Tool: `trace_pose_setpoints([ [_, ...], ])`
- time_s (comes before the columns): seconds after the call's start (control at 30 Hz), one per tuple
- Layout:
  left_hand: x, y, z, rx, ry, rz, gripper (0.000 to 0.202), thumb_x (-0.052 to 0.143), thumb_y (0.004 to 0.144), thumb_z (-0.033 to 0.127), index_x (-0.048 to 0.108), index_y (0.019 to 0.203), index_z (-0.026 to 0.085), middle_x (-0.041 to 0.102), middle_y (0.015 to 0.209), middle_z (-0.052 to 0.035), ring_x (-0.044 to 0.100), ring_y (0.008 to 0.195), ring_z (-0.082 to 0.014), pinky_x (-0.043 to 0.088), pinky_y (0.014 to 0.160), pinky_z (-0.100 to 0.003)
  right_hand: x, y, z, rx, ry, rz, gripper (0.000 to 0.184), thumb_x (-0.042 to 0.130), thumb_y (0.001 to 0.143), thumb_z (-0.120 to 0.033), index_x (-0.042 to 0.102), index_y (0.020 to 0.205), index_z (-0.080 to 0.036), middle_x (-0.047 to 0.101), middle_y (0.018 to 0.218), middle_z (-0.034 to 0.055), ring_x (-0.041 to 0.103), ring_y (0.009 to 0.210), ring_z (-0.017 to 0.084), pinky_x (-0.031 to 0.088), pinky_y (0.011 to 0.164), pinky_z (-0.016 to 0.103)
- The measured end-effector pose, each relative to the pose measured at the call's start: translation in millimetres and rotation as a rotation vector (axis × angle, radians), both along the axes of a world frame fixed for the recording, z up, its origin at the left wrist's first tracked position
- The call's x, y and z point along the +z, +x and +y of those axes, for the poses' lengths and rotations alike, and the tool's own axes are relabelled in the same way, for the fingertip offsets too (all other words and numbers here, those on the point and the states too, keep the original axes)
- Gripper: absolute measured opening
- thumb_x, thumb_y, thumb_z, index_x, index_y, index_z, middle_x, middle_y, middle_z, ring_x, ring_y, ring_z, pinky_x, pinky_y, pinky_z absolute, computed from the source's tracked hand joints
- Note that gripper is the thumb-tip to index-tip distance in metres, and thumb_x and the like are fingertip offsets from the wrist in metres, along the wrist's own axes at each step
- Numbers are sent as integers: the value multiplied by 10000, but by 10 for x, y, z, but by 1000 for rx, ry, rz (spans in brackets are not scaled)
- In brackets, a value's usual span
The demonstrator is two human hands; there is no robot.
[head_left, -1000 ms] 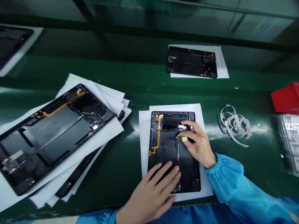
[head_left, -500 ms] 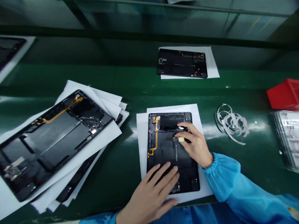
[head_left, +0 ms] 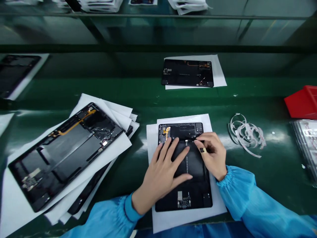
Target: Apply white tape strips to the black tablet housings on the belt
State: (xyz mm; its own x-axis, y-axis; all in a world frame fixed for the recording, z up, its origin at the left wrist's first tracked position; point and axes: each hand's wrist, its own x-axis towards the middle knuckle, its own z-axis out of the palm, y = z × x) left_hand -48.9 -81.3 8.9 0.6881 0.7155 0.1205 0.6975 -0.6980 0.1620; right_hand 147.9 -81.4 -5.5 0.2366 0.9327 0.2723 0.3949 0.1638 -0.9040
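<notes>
A black tablet housing (head_left: 195,178) with its inside facing up lies on white paper sheets (head_left: 163,221) in front of me. My left hand (head_left: 164,168) rests over its middle with fingers spread. Near the upper right edge my right hand (head_left: 211,152) pinches with thumb and forefinger at the housing. A small black part with a pale yellow edge (head_left: 202,150) shows against the curled fingers of that hand; its exact kind I cannot make out. An orange flex cable (head_left: 166,133) runs at the housing's upper left, partly under my left fingers.
Open tablet housings (head_left: 66,145) interleaved with paper are stacked at left. Another tablet housing (head_left: 187,73) lies on paper at the back. Curled white strips (head_left: 247,132), a red bin (head_left: 300,102) and clear trays (head_left: 307,142) are on the right. A shelf edge (head_left: 158,16) crosses above.
My left hand has moved up the housing, uncovering a small circuit board at the bottom. My right fingers have closed in at the upper right edge. The camera view has tilted upward.
</notes>
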Motion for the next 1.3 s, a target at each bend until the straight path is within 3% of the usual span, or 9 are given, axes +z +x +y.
trace_pose_setpoints([
  [0.2, -13, 53, 145, 126, -143, -126, 474, 510, 972, 415, 453, 1411, 243, 344, 1516, -153, 279, 1428, -368, 317, 1110, -546, 41, 35, -10, 7, -4, -54, 64, 612, 910, -209, 673, 905, -224, 631, 897, 29, 550, 625, 121, 493, 587, 273],
  [0.3, 0, -138, 92, 322, -173, -305, 265, 474, 987, 328, 498, 1221, 206, 438, 1420, -147, 313, 1415, -325, 338, 1110, -536, 75, 113, -80, 120, 19, -209, 119, 578, 939, -191, 688, 978, -214, 673, 844, 31, 622, 695, 147, 513, 635, 273],
  [0.43, -30, -507, -195, 561, -168, -257, 151, 479, 973, 351, 515, 1038, 219, 503, 1305, -152, 361, 1366, -387, 347, 1041, -652, 103, 173, -213, 356, 26, -604, 247, 478, 999, -219, 700, 1077, -147, 700, 730, 42, 641, 609, 165, 487, 576, 294],
  [0.53, -102, -663, -482, 633, -205, -197, 158, 481, 965, 367, 534, 998, 222, 459, 1347, -166, 317, 1378, -433, 358, 995, -693, 121, 133, -264, 434, 85, -861, 292, 454, 1010, -224, 702, 1119, -115, 655, 614, 24, 589, 518, 163, 428, 509, 313],
  [0.63, -144, -646, -617, 666, -285, -216, 133, 486, 964, 349, 527, 1019, 236, 420, 1399, -152, 303, 1389, -424, 369, 992, -689, 146, 76, -265, 462, 125, -991, 289, 480, 998, -208, 688, 1168, -104, 595, 542, 4, 553, 485, 165, 388, 474, 321],
  [0.73, -95, -485, -497, 680, -259, -317, 160, 505, 957, 352, 491, 1071, 240, 422, 1392, -145, 308, 1397, -388, 370, 1032, -657, 155, 80, -254, 456, 125, -923, 272, 477, 997, -205, 701, 1119, -111, 593, 545, 5, 556, 487, 168, 401, 475, 322],
  [0.9, 63, -49, -5, 482, -289, -374, 188, 546, 930, 265, 496, 1111, 247, 380, 1445, -107, 263, 1431, -326, 360, 1093, -577, 79, 222, -229, 215, 9, -524, 167, 538, 964, -178, 672, 1064, -170, 730, 844, 53, 688, 705, 171, 526, 665, 284],
  [1.0, 73, 139, 184, 431, -338, -344, 248, 576, 897, 238, 495, 1131, 241, 341, 1494, -96, 218, 1448, -342, 341, 1101, -588, 19, 277, -209, 142, -49, -430, 162, 557, 948, -168, 661, 1069, -199, 721, 848, 35, 697, 726, 167, 536, 682, 270],
  [1.3, 43, 223, 228, 487, -392, -356, 203, 639, 853, 243, 528, 1023, 249, 317, 1506, -73, 204, 1451, -360, 319, 1098, -628, -8, 241, -194, 173, -119, -415, 158, 534, 962, -176, 662, 1054, -184, 681, 773, 33, 659, 641, 160, 523, 634, 275],
])
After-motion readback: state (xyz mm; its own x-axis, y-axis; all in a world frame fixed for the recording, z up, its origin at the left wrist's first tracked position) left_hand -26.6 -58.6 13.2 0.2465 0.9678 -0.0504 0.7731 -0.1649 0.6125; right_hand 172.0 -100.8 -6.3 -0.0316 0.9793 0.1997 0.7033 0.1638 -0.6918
